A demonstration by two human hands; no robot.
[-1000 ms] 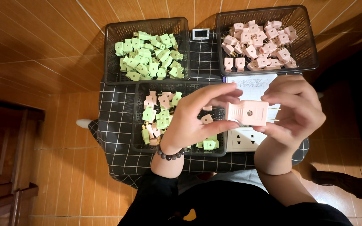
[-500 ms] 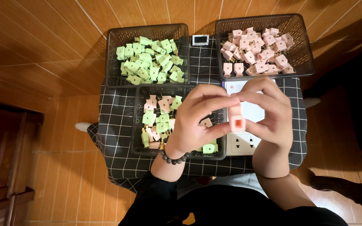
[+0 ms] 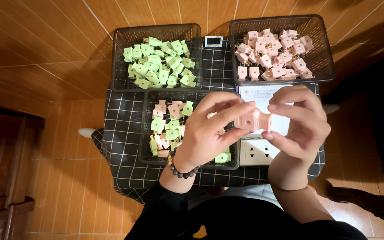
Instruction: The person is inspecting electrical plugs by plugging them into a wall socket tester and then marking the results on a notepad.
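We hold a pink plug [image 3: 255, 120] pinched between our left hand [image 3: 210, 129] and right hand [image 3: 301, 124] just above the white socket strip [image 3: 263, 152]; a loose pinch could, we judge, drop it into the mixed basket [image 3: 150, 153] beside the strip.

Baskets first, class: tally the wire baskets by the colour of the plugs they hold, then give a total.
Green plugs only: 1, the green basket
Pink plugs only: 1, the pink basket
Green and pink mixed: 1, the mixed basket
Total: 3 baskets
Both hands, left hand and right hand, hold one pink plug.
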